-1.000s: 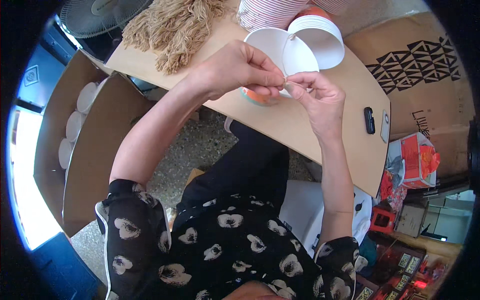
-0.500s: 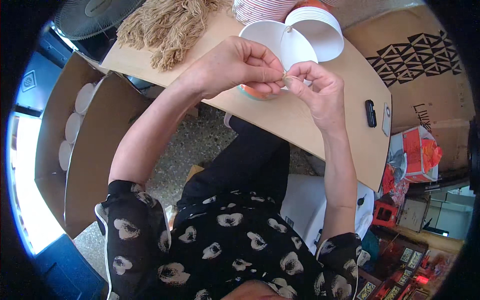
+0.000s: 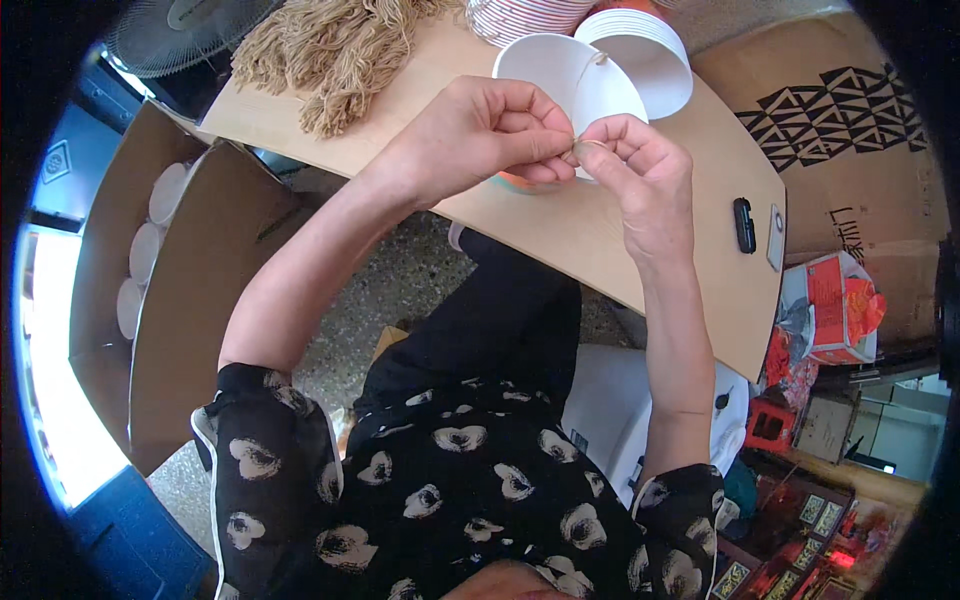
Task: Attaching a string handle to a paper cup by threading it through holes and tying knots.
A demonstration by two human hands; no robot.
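My left hand [image 3: 497, 135] and my right hand [image 3: 640, 172] meet over the desk, with thumbs and fingers pinched together on a thin beige string [image 3: 582, 73]. That string runs up across a white paper cup [image 3: 535, 68] to a small knot at the cup's far rim. The cup lies tilted behind my fingers, its pale inside showing; an orange and green part of its outside peeks out below. My fingertips almost touch, and they hide the string's ends and the exact way it is gripped.
A bundle of beige strings [image 3: 345, 60] lies at the far left of the desk [image 3: 715, 290]. Stacked white cups [image 3: 655, 75] stand behind. A black case [image 3: 743, 226] rests at right. An open cardboard box [image 3: 200, 290] with white round items stands left; a fan [image 3: 180, 30] is behind.
Both hands have shifted slightly to the right, and the cup has moved right with them. My fingers stay pinched on the string.
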